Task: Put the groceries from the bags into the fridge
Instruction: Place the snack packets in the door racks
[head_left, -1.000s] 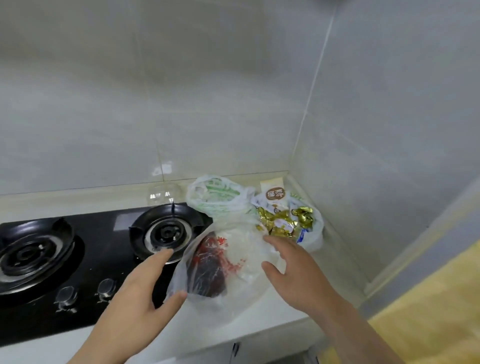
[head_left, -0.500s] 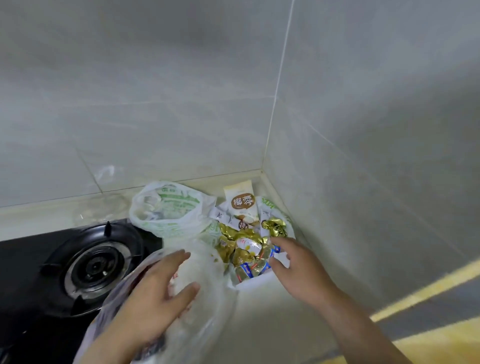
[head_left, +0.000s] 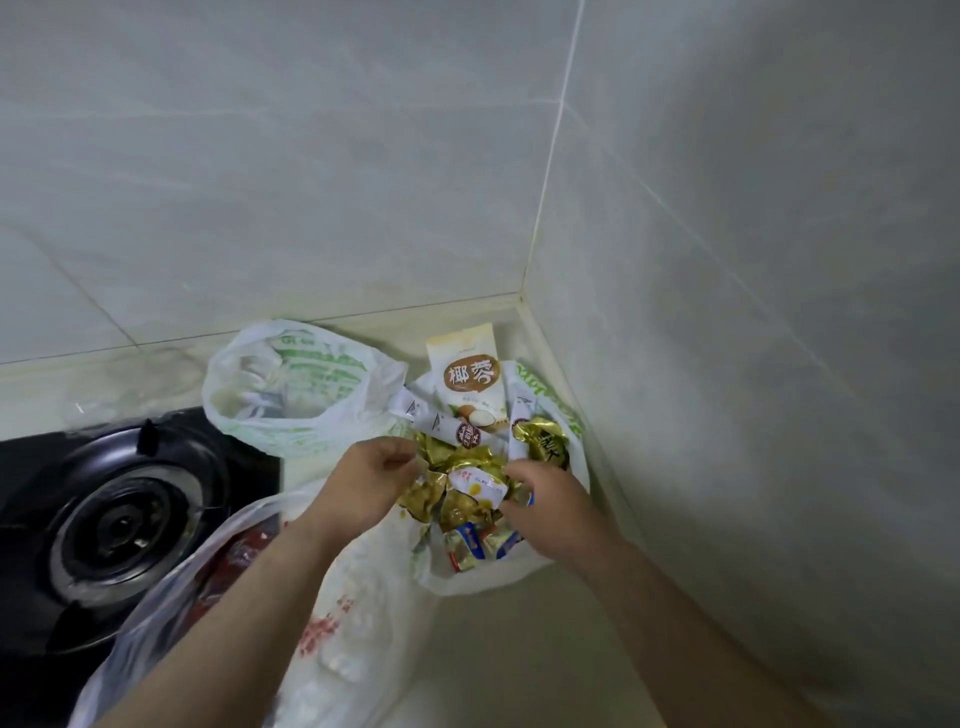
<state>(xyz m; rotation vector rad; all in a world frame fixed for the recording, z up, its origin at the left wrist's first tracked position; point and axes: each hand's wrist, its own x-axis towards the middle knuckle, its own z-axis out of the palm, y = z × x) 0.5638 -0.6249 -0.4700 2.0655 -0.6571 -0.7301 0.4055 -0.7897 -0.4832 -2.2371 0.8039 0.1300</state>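
Observation:
Three plastic bags sit in the counter corner. An open white bag (head_left: 569, 415) in the corner holds gold-wrapped snacks (head_left: 457, 470), a cream packet (head_left: 470, 379) with brown print and small blue packets. My left hand (head_left: 371, 480) has its fingers curled at the bag's left rim, pinching plastic or a wrapper. My right hand (head_left: 545, 506) reaches into the snacks with curled fingers; what they hold is hidden. A clear bag (head_left: 332, 623) with red print and something dark inside lies under my left forearm. A white bag with green print (head_left: 296, 384) stands behind.
A black gas stove (head_left: 119, 525) with a round burner fills the left side, touching the clear bag. Tiled walls close the corner behind and to the right. The pale counter (head_left: 545, 649) runs toward me below the bags.
My left hand left the clear bag and moved right to the snack bag's rim. My right hand went deeper into the snacks. The view has come closer to the corner.

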